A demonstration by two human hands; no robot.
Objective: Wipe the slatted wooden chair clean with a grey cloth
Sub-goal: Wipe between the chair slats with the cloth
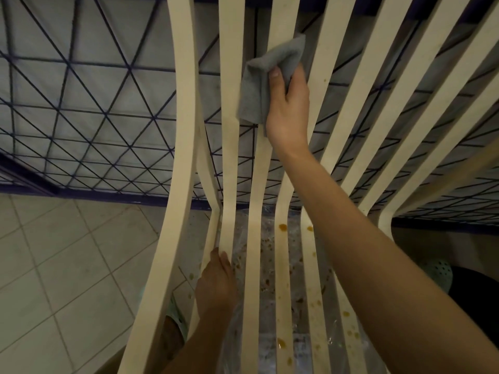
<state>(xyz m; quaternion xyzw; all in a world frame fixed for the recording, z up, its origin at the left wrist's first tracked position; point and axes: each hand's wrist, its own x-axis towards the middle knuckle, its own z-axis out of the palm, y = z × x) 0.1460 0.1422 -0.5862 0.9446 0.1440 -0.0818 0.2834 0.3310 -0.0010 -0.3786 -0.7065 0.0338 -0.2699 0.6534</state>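
Right hand (287, 109): pinches the grey cloth (256, 87) against an upright back slat of the chair (183, 103), thumb on top.
Left hand (216, 284): grips a seat slat near the chair's left edge.
Seat: brown spots (282, 227) on the slats.
Floor (54, 265): pale tiles.
Behind: dark wire grid (81, 103).

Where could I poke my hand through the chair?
Up high on the right, the gaps between the slats are widest, past the right hand with the grey cloth. Low at the bend the slats crowd together, near where the left hand grips one.
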